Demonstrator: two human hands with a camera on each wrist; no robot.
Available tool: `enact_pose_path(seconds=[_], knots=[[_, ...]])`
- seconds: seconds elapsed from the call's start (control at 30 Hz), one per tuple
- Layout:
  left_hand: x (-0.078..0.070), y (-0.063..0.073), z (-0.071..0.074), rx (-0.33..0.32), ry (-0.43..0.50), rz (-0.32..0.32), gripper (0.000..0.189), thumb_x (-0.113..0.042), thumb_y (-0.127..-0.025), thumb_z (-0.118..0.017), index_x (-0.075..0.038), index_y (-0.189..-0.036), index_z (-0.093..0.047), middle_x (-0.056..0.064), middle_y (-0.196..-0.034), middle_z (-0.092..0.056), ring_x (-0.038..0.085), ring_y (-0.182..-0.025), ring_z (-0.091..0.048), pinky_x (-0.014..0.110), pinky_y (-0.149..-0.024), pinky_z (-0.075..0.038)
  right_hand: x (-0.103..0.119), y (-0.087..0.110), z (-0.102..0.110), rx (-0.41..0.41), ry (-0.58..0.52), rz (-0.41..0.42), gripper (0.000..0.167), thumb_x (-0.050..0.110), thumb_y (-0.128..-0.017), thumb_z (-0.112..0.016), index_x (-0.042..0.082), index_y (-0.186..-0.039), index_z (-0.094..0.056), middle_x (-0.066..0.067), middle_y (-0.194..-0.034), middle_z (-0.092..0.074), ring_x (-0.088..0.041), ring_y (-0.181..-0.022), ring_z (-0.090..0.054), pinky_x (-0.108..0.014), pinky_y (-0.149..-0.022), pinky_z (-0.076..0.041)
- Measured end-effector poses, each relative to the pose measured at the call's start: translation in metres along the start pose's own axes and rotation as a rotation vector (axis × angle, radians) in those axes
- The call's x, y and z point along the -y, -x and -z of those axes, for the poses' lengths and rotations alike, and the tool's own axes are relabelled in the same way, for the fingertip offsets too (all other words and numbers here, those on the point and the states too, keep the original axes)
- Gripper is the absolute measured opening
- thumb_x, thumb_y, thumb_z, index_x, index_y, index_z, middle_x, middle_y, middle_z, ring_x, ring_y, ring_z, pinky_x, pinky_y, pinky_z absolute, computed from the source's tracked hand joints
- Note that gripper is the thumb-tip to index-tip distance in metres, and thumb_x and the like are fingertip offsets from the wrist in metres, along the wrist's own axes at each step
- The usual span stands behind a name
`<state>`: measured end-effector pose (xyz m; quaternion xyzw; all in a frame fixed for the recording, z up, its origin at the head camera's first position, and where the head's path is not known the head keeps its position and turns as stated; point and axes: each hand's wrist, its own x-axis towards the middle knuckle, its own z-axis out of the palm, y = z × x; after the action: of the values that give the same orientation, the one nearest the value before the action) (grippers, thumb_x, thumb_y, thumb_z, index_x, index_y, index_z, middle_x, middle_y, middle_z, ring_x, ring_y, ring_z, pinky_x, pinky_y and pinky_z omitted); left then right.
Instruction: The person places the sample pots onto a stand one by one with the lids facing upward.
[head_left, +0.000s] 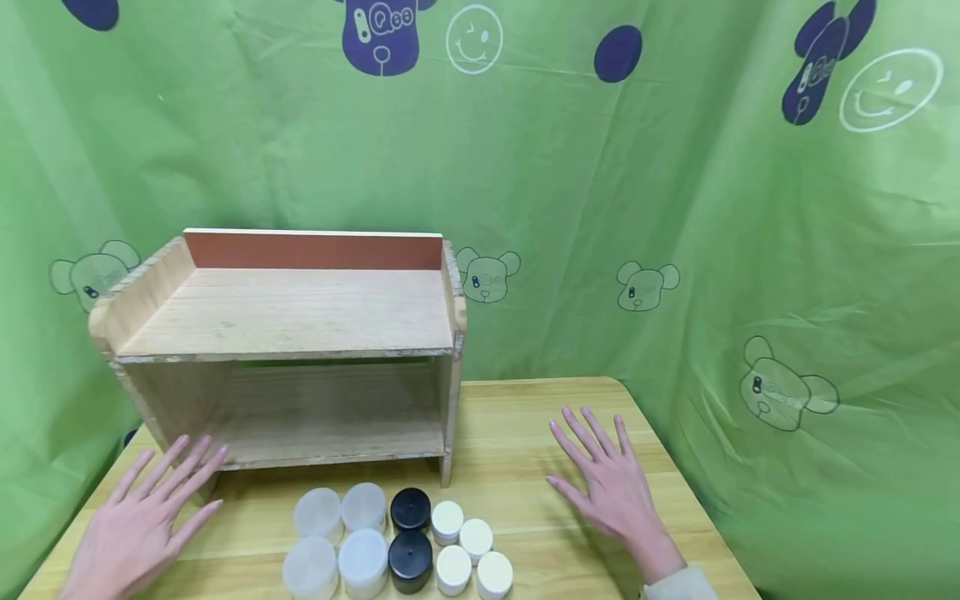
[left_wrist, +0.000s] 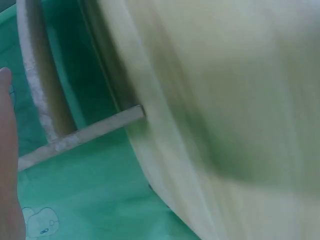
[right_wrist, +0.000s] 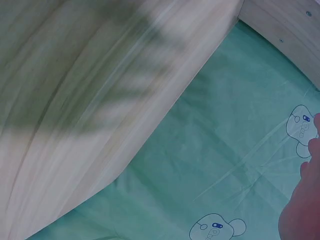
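Note:
My left hand, fingers spread, is held at the left side of the table, close to the front left leg of a wooden shelf. On the right side, my right hand is also spread out, palm down, with nothing in it. Between the hands several lidded jars are grouped at the front: translucent jars, black jars and smaller white jars. The left wrist view catches an edge of the left hand; the right wrist view shows part of the right hand.
The two-level shelf stands at the back left of the wooden table, with a reddish-brown back strip. A green curtain with bear prints hangs behind and along the right side.

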<state>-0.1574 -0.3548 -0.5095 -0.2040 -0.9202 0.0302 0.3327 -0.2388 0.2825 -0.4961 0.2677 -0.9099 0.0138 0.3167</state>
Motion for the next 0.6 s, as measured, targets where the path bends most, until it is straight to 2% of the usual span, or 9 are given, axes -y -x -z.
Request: enact_pose_path(seconds=[0.1, 0.23, 0.37, 0.5, 0.6], knots=[[-0.003, -0.008, 0.007, -0.077, 0.0, -0.043, 0.073, -0.065, -0.105, -0.023, -0.019, -0.155, -0.05, 0.002, -0.167, -0.037, 0.025, -0.159, -0.024, 0.054, -0.127, -0.023, 0.002, 0.0, 0.0, -0.007, -0.012, 0.004, 0.077, 0.071, -0.1, -0.032, 0.02, -0.156, -0.048, -0.008, -0.166, -0.039, -0.04, -0.15, -0.037, -0.068, -0.127, -0.01], [-0.01, -0.03, 0.024, -0.285, -0.004, -0.1, 0.064, -0.057, -0.107, -0.029, -0.017, -0.145, -0.061, 0.004, -0.157, -0.052, 0.021, -0.155, -0.034, 0.051, -0.123, -0.033, 0.007, 0.001, 0.0, -0.019, -0.032, 0.001, 0.076, 0.07, -0.101, -0.033, 0.02, -0.156, -0.047, -0.002, -0.17, -0.03, -0.039, -0.151, -0.036, -0.068, -0.127, -0.009], [-0.015, -0.058, 0.046, -0.49, -0.002, -0.133, 0.054, -0.048, -0.107, -0.037, -0.015, -0.138, -0.067, 0.004, -0.147, -0.062, 0.014, -0.152, -0.038, 0.042, -0.127, -0.032, 0.013, 0.0, 0.001, -0.02, -0.07, -0.016, 0.074, 0.068, -0.1, -0.037, 0.021, -0.157, -0.046, 0.0, -0.172, -0.027, -0.039, -0.151, -0.035, -0.064, -0.129, -0.005], [-0.015, -0.083, 0.068, -0.603, 0.016, -0.138, 0.049, -0.044, -0.106, -0.042, -0.016, -0.136, -0.068, 0.005, -0.145, -0.064, 0.015, -0.149, -0.043, 0.034, -0.128, -0.028, 0.02, 0.0, 0.003, -0.007, -0.126, -0.038, 0.073, 0.062, -0.099, -0.047, 0.019, -0.157, -0.045, -0.006, -0.168, -0.034, -0.039, -0.152, -0.034, -0.057, -0.131, 0.001], [-0.01, -0.099, 0.081, -0.674, 0.019, -0.101, 0.046, -0.045, -0.105, -0.044, -0.019, -0.136, -0.067, 0.003, -0.142, -0.066, 0.019, -0.142, -0.052, 0.031, -0.126, -0.029, 0.027, 0.002, 0.005, 0.018, -0.173, -0.064, 0.071, 0.055, -0.097, -0.055, 0.019, -0.157, -0.045, -0.009, -0.166, -0.038, -0.037, -0.152, -0.032, -0.049, -0.132, 0.005]])
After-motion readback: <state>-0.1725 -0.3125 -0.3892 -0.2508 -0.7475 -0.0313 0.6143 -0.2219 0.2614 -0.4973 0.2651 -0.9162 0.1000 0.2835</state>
